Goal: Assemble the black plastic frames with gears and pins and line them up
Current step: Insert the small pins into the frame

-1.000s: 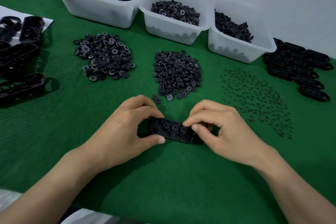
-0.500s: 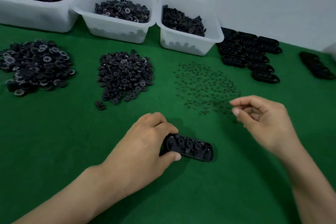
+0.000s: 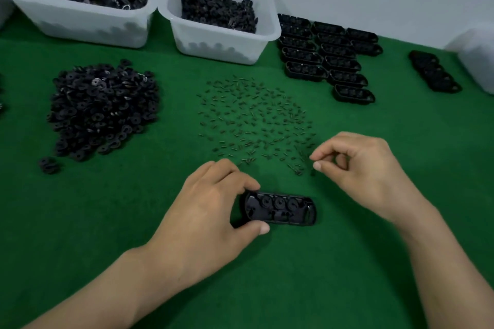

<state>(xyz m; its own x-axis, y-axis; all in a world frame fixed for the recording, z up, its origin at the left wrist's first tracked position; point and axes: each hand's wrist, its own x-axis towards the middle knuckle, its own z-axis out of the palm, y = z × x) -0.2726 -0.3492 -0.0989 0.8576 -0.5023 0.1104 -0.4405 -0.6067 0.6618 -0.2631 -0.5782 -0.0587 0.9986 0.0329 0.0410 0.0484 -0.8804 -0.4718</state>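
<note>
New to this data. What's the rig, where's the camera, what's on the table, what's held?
No machine: a person's two bare hands, filmed by one head-worn camera looking down. The left hand grips one end of a black frame with gears seated in it, lying on the green mat. The right hand pinches at the edge of the scattered pins; whether it holds one is too small to tell. Behind: a gear pile, two white bins of parts, and rows of lined-up frames.

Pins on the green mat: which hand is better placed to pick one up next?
The right hand: it hovers at the near edge of the pins, while the left hand holds the frame steady.
</note>
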